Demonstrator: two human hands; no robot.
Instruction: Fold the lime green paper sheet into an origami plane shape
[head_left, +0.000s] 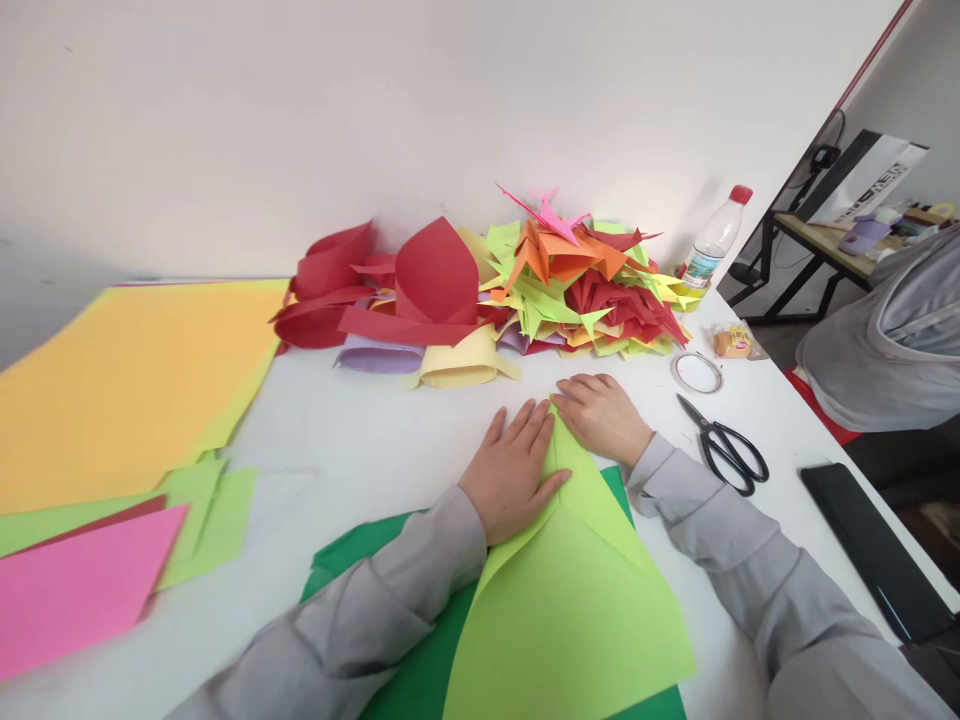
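A light green paper sheet (574,590) lies folded over on a dark green sheet (405,660) on the white table (337,440), its point aimed away from me. My left hand (514,470) lies flat on the sheet's left folded edge, fingers stretched out. My right hand (604,415) presses flat beside the tip on the right side, fingers together and extended. Neither hand grips anything.
A heap of folded coloured paper shapes (577,285) and curled red sheets (390,290) sits against the wall. Orange sheets (127,385) and a pink sheet (75,590) lie at left. Scissors (724,445), a tape roll (697,372), a bottle (716,238) and a black phone (874,550) are at right. A person in grey (892,330) sits at far right.
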